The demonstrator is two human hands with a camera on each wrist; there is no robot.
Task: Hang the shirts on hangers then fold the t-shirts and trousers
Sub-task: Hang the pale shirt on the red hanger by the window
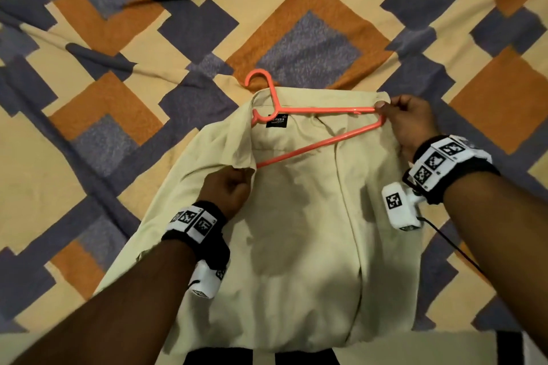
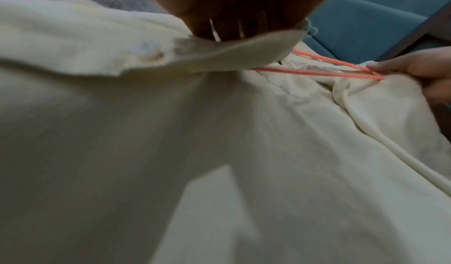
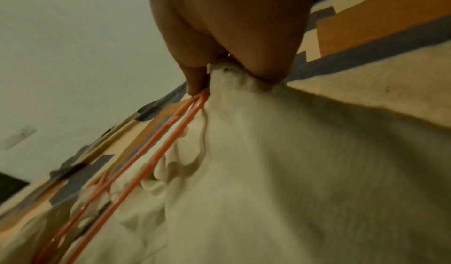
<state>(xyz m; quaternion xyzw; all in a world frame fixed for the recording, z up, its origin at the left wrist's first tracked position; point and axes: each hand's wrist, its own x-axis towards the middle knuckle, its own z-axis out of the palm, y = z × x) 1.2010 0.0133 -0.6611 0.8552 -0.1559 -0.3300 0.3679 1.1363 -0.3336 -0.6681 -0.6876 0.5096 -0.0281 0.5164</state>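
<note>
A cream button shirt (image 1: 296,216) lies open on the bed, collar away from me. An orange plastic hanger (image 1: 311,111) rests inside it, its hook (image 1: 259,75) poking out past the collar. My left hand (image 1: 228,187) pinches the edge of the left front panel and holds it lifted over the hanger's left end, which the cloth hides. My right hand (image 1: 400,115) pinches the shirt's right shoulder together with the hanger's right corner. The left wrist view shows the shirt (image 2: 219,152), a button and the hanger (image 2: 329,71). The right wrist view shows my fingers (image 3: 195,79) on the hanger (image 3: 146,152) and shirt (image 3: 292,171).
The bed is covered by a patterned sheet (image 1: 118,68) of cream, orange and purple blocks, lightly wrinkled. A dark garment (image 1: 237,358) shows under the shirt's hem at the near edge. A black cable (image 1: 453,246) trails from my right wrist camera.
</note>
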